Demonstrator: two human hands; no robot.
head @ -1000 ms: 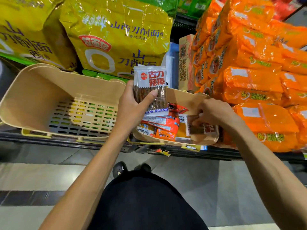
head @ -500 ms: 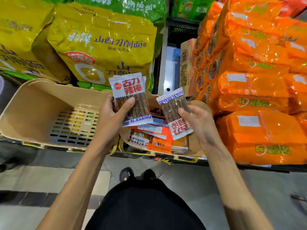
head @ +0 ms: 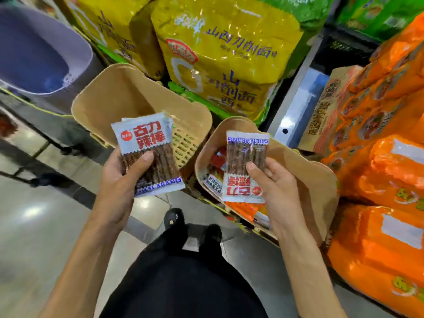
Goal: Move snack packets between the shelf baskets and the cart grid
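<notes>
Left hand: the left hand [head: 124,177] grips a spicy-stick packet [head: 149,154] upright, thumb pressed across its clear window, fingers curled behind it
Left packet: held above the near edge of the left beige basket [head: 110,99], printed header on top; a second edge peeks out behind the header, possibly another packet, too blurred to be sure
Right hand: the right hand [head: 275,187] holds a second packet [head: 245,166] of the same kind, thumb on its front, fingers wrapped round its right edge
Right packet: turned upside down, header at the bottom, held over the right beige basket [head: 305,166]
Left basket: tilted towards the camera, slotted floor showing beside the left packet
Right basket: just beside the left one, with red and orange snack packets [head: 215,171] lying inside, partly hidden by the held packet
Shelf behind: big yellow noodle bags [head: 224,53] stand behind both baskets
Shelf right: stacked orange packs [head: 378,171] just beside the right basket
Far left: a grey-purple tub [head: 34,53], blurred
Below: black shoes [head: 174,219] on a glossy tiled floor
</notes>
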